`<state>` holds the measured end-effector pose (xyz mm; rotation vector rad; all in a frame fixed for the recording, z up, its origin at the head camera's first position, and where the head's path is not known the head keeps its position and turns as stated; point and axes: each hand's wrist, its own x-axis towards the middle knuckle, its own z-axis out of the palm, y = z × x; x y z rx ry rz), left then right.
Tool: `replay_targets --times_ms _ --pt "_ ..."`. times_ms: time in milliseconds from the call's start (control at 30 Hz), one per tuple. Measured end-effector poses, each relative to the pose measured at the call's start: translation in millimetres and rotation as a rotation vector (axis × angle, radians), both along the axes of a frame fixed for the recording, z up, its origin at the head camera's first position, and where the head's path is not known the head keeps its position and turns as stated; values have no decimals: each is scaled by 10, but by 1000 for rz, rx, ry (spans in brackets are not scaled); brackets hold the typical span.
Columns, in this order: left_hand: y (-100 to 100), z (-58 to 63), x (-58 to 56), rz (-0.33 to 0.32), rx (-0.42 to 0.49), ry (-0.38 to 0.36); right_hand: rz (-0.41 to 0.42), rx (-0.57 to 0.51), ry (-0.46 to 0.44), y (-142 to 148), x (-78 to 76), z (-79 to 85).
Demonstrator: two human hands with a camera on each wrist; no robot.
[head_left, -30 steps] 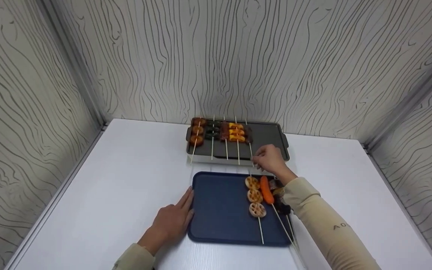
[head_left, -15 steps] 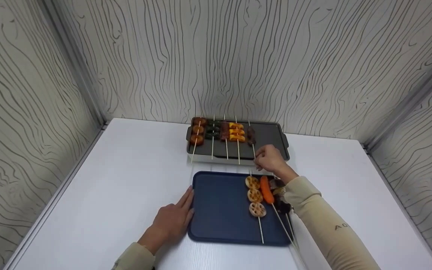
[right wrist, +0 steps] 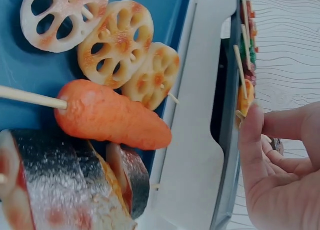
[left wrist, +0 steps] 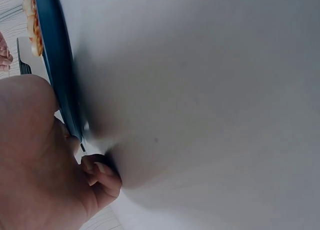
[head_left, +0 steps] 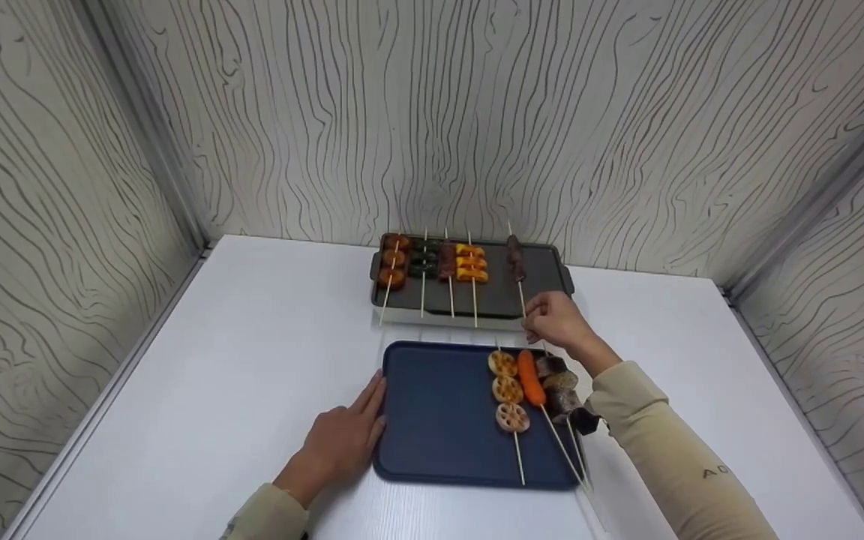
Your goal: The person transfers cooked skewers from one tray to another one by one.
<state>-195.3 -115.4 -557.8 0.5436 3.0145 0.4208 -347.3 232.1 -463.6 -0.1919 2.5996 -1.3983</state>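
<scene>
My right hand (head_left: 558,322) pinches the lower end of a wooden stick at the grill pan's front edge. On that stick is a dark brown meat skewer (head_left: 516,259), lying over the right half of the black grill pan (head_left: 544,262). In the right wrist view the thumb and fingers (right wrist: 252,140) meet around the stick. My left hand (head_left: 346,439) rests on the white table with extended fingers against the left edge of the blue tray (head_left: 432,420). The tray's right side bears a lotus root skewer (head_left: 508,390), an orange sausage skewer (head_left: 531,379) and a dark-skinned chunky skewer (head_left: 563,390).
Several skewers lie side by side on the pan's left half: orange-brown rounds (head_left: 393,259), dark green pieces (head_left: 423,264), reddish meat (head_left: 447,259) and yellow pieces (head_left: 471,262). A patterned wall (head_left: 432,112) stands close behind the pan. Sausage and chunky skewer sticks overhang the tray's front right corner.
My right hand has moved right, carrying the brown meat skewer away from the yellow one and turning it a little. The left hand stays at the tray's edge.
</scene>
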Motion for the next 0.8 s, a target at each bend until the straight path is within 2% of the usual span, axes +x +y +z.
replay_targets --times_ms 100,467,800 --pt "4 1 2 1 4 -8 -12 0 2 71 52 41" --pt "2 -10 25 -1 33 20 27 8 -11 333 303 179" --pt "-2 -24 9 -1 7 19 32 -29 -29 521 510 300"
